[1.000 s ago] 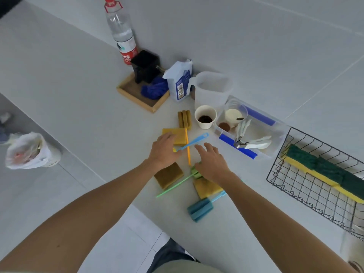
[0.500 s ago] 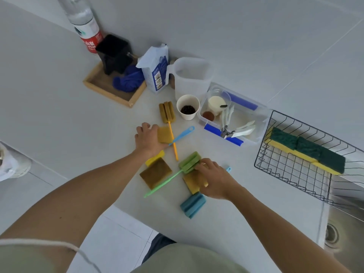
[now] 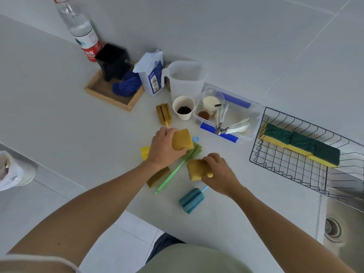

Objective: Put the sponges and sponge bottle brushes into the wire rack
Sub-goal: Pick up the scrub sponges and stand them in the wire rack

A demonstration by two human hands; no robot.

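My left hand [image 3: 163, 148] grips a yellow-brown sponge [image 3: 182, 139], lifted off the counter. My right hand [image 3: 219, 173] holds a second yellow sponge [image 3: 197, 169] just above the counter. Between them lies a green sponge bottle brush [image 3: 177, 168]. A blue sponge bottle brush [image 3: 191, 200] lies near the counter's front edge, and a yellow-brown one [image 3: 164, 113] sits further back. Another brown sponge [image 3: 158, 177] lies partly under my left forearm. The black wire rack [image 3: 295, 170] at the right holds several green-and-yellow scouring sponges [image 3: 301, 143].
A paper cup [image 3: 183, 107], a clear plastic jug [image 3: 186, 79] and a clear box with tongs [image 3: 226, 117] stand behind the sponges. A wooden tray [image 3: 102, 91], a carton [image 3: 151, 73] and a water bottle [image 3: 82, 30] are at the back left. A steel sink [image 3: 344, 223] lies under the rack.
Both hands have closed on a sponge each and lifted them: the left one from near the orange brush handle, the right one from beside the green brush.
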